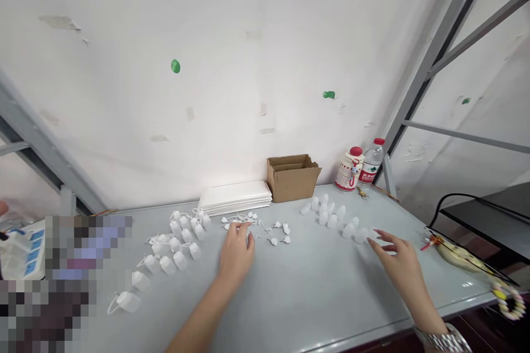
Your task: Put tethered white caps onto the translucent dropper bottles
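Observation:
My left hand (pixel 238 248) reaches over the small white corded pieces (pixel 274 241) in the middle of the grey table; its fingertips are bent down at them, and what they pinch is too small to tell. My right hand (pixel 395 256) is beside the translucent white caps (pixel 332 221) on the right, thumb and fingers apart, close to the nearest cap (pixel 361 235). On the left stand several white bottle-shaped pieces with cord loops (pixel 167 265), set in slanting rows.
Behind are a stack of white sheets (pixel 236 198), an open cardboard box (pixel 293 183), a red-lidded jar (pixel 349 170) and a water bottle (pixel 371 161). A yellowish pouch (pixel 459 256) lies at the right edge. Metal frame posts flank the table.

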Available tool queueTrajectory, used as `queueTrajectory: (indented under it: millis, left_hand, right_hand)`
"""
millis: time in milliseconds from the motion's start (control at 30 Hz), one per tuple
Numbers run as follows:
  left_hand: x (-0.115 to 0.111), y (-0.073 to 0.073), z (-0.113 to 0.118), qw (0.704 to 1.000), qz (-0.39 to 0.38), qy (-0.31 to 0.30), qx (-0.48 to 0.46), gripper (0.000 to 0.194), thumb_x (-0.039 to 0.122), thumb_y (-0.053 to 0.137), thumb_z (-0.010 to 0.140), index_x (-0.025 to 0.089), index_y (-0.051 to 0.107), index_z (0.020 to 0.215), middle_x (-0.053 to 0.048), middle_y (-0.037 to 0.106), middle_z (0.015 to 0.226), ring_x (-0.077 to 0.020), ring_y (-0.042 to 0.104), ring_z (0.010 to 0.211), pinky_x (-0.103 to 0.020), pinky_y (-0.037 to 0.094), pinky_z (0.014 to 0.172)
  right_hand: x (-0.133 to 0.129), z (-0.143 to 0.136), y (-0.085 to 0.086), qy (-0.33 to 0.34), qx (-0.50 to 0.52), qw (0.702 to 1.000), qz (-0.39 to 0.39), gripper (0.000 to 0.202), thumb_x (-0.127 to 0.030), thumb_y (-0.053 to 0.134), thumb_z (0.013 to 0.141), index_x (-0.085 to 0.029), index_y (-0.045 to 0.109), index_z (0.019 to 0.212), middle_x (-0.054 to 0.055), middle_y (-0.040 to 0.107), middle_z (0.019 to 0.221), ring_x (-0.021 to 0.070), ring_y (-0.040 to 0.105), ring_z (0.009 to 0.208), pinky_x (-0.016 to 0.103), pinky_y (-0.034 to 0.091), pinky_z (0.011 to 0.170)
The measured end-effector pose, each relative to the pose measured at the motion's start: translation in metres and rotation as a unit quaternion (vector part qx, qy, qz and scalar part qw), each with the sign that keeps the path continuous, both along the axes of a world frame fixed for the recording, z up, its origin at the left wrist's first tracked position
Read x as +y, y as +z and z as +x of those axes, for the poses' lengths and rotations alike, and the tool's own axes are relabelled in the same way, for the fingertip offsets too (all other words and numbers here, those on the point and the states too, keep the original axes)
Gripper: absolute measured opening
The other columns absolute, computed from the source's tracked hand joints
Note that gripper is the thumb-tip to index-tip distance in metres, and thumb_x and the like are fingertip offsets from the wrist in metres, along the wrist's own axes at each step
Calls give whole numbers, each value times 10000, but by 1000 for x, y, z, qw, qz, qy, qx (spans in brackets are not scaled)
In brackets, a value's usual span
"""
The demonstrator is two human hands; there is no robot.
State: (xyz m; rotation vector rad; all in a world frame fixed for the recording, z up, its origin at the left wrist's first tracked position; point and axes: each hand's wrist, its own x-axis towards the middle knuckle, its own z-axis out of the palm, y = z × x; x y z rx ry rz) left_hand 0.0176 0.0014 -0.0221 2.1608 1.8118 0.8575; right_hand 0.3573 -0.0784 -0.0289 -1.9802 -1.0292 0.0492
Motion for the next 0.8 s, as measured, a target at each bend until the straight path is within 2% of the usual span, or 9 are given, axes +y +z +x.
queueTrajectory:
  millis: [167, 500, 667, 800]
  left_hand:
    - [3, 7, -6, 999, -17, 11, -41, 315, 204, 371, 837, 193, 549, 1097, -90, 512, 1051, -216, 574, 925, -353, 466, 778]
    - [2, 6, -6, 998, -29, 3, -51, 310, 244, 377, 841, 207, 538, 1103, -91, 510, 1072, -225, 572, 945, -367, 465, 784]
    - [3, 4, -5, 999, -39, -8, -36, 312, 242, 365, 843, 196, 533, 1102, -92, 510, 1060, -229, 567, 962, -378, 451, 826]
    - [3, 4, -4, 999, -41, -12, -30, 320, 236, 360, 843, 183, 530, 1109, -98, 512, 1066, -225, 567, 963, -365, 454, 820]
  right_hand:
    - [9, -5, -7, -13, 10, 999, -35, 539, -503, 541, 614, -109, 639, 970, 66, 527, 742, 233, 524, 685, 372, 434, 684]
    - [19, -6, -23, -6, -30, 999, -41, 441, -512, 550, 645, -128, 621, 850, 43, 489, 717, 230, 514, 690, 345, 408, 650]
    - [19, -9, -17, -4, -31, 999, -28, 388, -516, 538, 629, -157, 589, 766, 35, 488, 701, 211, 507, 632, 343, 407, 643]
    - [17, 5, -3, -60, 3, 998, -3, 325, -471, 493, 673, -162, 534, 765, 57, 560, 679, 216, 535, 624, 328, 402, 599]
